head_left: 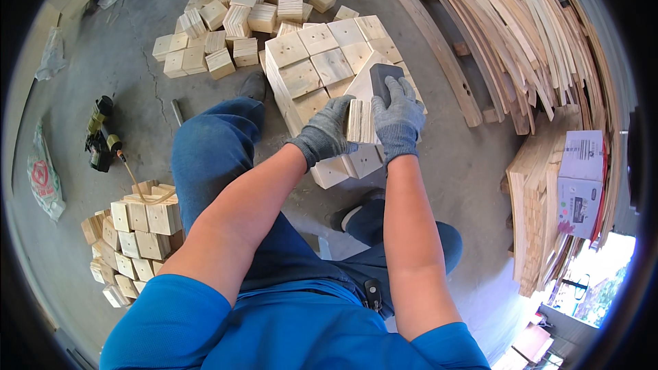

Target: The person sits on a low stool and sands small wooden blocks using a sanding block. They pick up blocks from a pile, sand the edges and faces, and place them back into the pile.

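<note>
My left hand [322, 130], in a grey knit glove, is closed on a wooden block [361, 123] whose layered edge faces me. My right hand [399, 120], gloved the same way, grips a dark grey sanding block [384, 79], rectangular in shape, at the wooden block's upper right side. Whether the two touch is partly hidden by my fingers. Beneath both hands stands a close-packed stack of wooden blocks [299, 79] with flat tops. Some of its near blocks [330, 173] show below my wrists.
Loose wooden blocks [212, 14] lie heaped beyond the stack. Another block stack [147, 223] stands at left, near a nail gun [101, 133] with a hose [133, 175]. Long wood strips [507, 34], a plank [432, 41] and a white carton [581, 185] line the right. Plastic bags [44, 175] lie far left.
</note>
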Action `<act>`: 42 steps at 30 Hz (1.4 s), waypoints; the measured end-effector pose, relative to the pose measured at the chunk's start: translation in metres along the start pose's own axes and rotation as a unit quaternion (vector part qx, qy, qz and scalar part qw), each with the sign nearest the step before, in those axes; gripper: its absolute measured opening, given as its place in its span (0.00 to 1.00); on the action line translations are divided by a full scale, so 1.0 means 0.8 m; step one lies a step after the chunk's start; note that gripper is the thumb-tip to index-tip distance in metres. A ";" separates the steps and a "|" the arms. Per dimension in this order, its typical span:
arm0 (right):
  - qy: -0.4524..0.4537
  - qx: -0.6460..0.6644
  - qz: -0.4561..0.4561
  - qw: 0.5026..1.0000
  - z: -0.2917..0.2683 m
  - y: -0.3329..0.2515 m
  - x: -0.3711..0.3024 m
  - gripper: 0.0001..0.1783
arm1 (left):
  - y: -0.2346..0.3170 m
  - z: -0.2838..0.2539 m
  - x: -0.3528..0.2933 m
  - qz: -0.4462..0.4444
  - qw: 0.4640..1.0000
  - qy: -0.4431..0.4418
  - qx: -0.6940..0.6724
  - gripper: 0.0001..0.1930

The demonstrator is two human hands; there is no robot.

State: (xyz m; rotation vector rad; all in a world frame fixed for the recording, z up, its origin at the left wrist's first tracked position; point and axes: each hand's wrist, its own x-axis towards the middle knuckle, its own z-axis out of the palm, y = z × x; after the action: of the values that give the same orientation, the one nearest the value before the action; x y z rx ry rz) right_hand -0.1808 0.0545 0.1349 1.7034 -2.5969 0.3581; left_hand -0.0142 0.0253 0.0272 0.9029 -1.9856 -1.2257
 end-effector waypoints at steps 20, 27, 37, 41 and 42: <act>0.037 0.038 -0.069 0.996 -0.017 -0.003 -0.143 0.33 | 0.009 -0.010 -0.003 -0.032 0.999 -0.029 0.022 0.54; 0.014 0.002 -0.030 0.999 0.003 -0.009 -0.008 0.31 | -0.008 0.002 -0.002 -0.005 1.000 -0.004 -0.001 0.53; 0.051 0.060 -0.099 0.992 -0.011 -0.018 -0.133 0.32 | 0.010 -0.010 -0.006 -0.047 0.998 -0.025 0.016 0.55; 0.049 0.060 -0.115 0.990 -0.014 -0.013 -0.186 0.31 | 0.000 -0.002 -0.002 -0.045 0.999 -0.023 -0.011 0.49; 0.049 0.061 -0.118 0.990 -0.015 -0.011 -0.190 0.31 | 0.001 -0.002 -0.002 -0.032 0.999 -0.014 -0.005 0.48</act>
State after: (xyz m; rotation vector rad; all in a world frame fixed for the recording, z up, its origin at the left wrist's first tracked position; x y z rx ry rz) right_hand -0.1123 0.1912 0.1272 1.9513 -2.3165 0.5859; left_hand -0.0118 0.0262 0.0281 0.9547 -1.9832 -1.2890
